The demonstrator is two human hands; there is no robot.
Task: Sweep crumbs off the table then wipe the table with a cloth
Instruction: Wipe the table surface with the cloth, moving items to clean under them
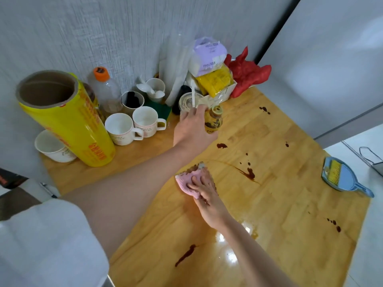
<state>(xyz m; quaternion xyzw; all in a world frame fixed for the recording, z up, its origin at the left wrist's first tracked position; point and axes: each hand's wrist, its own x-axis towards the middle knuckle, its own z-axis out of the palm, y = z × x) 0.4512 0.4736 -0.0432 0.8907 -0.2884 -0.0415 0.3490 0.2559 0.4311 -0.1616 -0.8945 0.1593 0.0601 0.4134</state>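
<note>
Your right hand (pixel 204 191) presses the pink cloth (pixel 191 179) flat on the wooden counter (pixel 290 204), fingers nearly straight on top; the bunched cloth's long axis runs from near-left to far-right, beside brown spills (pixel 249 172). Your left hand (pixel 192 127) curls round a small yellow bottle (pixel 213 121), which stands upright by the mugs (pixel 132 125).

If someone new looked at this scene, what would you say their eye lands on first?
Probably the dark brown spills scattered over the wooden table, with the right hand pressing a pink cloth mid-table. Next, the left hand reaching for a small yellow bottle near the back clutter, and the big yellow cling-film roll standing at the left.
</note>
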